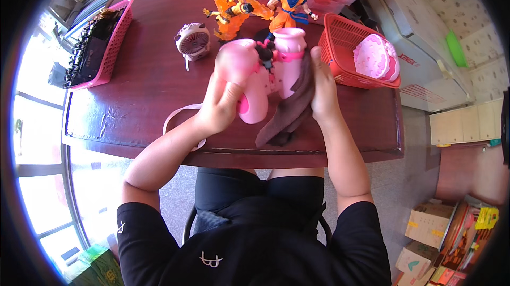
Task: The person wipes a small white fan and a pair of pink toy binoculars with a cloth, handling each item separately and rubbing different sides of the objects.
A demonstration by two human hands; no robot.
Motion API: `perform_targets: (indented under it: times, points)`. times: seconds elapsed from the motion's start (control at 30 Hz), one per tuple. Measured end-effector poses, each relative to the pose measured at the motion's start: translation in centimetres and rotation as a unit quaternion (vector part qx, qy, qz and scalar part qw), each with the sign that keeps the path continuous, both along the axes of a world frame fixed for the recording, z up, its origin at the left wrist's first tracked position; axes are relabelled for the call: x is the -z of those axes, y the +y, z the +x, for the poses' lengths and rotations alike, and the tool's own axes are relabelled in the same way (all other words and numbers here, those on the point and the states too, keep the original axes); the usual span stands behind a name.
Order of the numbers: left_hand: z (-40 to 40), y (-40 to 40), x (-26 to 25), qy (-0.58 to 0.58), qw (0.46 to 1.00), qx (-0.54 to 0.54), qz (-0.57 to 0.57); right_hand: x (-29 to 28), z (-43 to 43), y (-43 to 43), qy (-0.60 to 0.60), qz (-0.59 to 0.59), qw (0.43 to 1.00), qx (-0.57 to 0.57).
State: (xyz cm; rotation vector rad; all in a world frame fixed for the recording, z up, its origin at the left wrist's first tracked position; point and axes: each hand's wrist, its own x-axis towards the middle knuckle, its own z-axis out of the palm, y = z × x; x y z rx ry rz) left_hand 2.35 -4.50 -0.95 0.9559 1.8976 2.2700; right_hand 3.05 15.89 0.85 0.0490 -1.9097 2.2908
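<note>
Pink toy binoculars (255, 104) are held up over the dark red wooden table, with a small black-and-pink mouse figure (265, 54) between the two tubes. My left hand (218, 104) grips the left tube, its thumb near a darker pink patch on the side. Against the right tube, my right hand (323, 91) holds a brown cloth (289, 108), with the fingers mostly hidden behind it. The cloth's lower end hangs down to the table. A pale pink strap (171, 120) loops out past my left wrist.
Behind the binoculars stand an orange flame figurine (231, 13) and an orange-suited figurine (293, 5). A small handheld fan (193, 42) is left of them. A pink basket (115, 43) of black packets is at left; a red basket (338, 65) with pink scalloped items (372, 57) is at right.
</note>
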Motion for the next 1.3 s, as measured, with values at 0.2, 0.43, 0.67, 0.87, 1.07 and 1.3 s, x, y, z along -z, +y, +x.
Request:
perform_targets:
  times: [0.2,0.43,0.67,0.87,1.07,1.3]
  points:
    - [-0.6,0.1,0.6,-0.019,0.994,-0.056,0.089,-1.1,1.0,-1.9,0.32,0.374,0.862,0.121]
    - [0.1,-0.1,1.7,0.106,0.993,-0.055,0.016,-1.9,1.7,-1.9,0.112,0.294,0.946,0.08]
    - [-0.1,-0.7,1.9,0.122,0.99,-0.075,0.007,0.6,0.5,-0.8,0.013,0.034,0.998,-0.052]
    - [0.6,0.8,0.8,0.087,0.99,-0.039,0.101,-0.4,1.0,-1.2,0.216,0.195,0.956,0.034]
    - [0.9,0.7,0.9,-0.037,0.992,-0.04,0.117,-0.9,1.3,0.1,0.176,0.242,0.952,0.07]
    - [0.7,0.6,0.7,-0.154,0.971,-0.074,0.165,-1.4,0.9,0.9,0.169,0.189,0.966,0.053]
